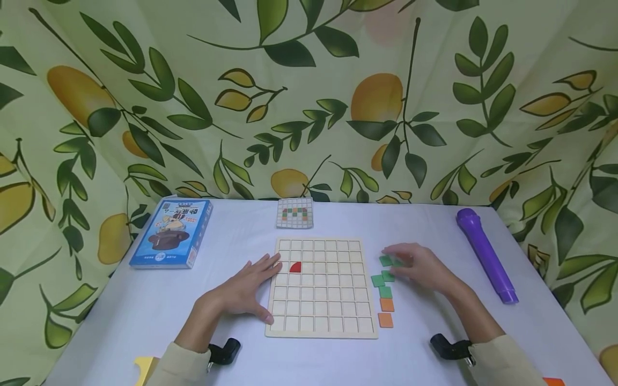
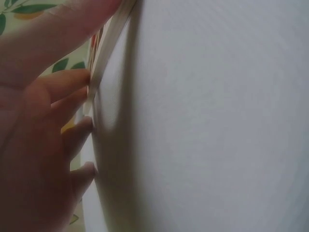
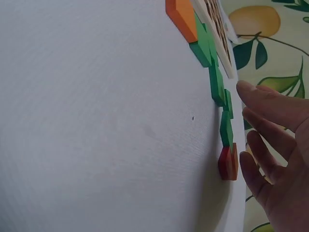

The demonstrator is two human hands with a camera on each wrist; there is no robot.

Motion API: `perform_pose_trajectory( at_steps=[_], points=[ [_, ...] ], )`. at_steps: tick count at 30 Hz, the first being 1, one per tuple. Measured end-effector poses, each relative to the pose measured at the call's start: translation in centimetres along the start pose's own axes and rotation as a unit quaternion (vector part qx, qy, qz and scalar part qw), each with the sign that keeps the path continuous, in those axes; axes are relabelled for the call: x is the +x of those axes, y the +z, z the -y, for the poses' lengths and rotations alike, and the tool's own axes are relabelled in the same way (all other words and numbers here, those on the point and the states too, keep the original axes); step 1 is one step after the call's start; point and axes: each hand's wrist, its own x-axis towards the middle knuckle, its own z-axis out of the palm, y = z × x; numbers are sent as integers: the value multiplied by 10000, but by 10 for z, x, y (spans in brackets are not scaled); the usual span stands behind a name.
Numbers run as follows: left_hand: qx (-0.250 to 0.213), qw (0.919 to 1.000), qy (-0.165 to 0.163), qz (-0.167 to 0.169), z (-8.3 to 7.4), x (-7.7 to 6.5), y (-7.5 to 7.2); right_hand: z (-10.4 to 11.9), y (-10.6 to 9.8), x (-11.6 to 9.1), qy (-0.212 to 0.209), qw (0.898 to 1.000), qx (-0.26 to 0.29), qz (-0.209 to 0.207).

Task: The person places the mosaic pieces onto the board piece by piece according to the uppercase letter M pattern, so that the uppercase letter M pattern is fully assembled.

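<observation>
A leaf-and-fruit patterned curtain (image 1: 328, 128) backs your white-covered table (image 1: 333, 364), whose far edge runs along its foot. Your gridded board (image 1: 321, 309) lies flat near the middle; a red piece (image 1: 295, 267) sits in its third row from the far side, second column from the left. Your left hand (image 1: 248, 287) is spread, thumb and fingertips touching the board's left edge. Your right hand (image 1: 419, 266) is over the far end of the tile line beyond the board's right edge, its fingers and thumb apart; you have green tiles (image 1: 385, 292) there, and two orange tiles (image 1: 387, 305) nearer you.

Between those tiles and the purple microphone (image 1: 486, 256) you have a broad stretch of white cloth; another separates the board from the blue box (image 1: 170, 236). The small pattern card (image 1: 294, 213) stands just past your board's far edge.

Your right fingers cover part of the green group, and contact there cannot be told. Only the right wrist view shows a red tile (image 3: 224, 164) at the line's end. A yellow object (image 1: 146, 370) and an orange piece (image 1: 553, 381) are cut off at the bottom; the card's pattern is too small to read.
</observation>
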Motion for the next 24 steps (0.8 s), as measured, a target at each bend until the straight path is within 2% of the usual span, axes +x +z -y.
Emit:
perform_pose_trajectory(
  at_steps=[19,24],
  points=[
    [85,9999,-32,-43,-1,0,1,-3,8,1,-276,9992,-299,-44],
    [91,9999,-65,-54,-1,0,1,-1,11,1,-147,9992,-368,-59]
  ],
)
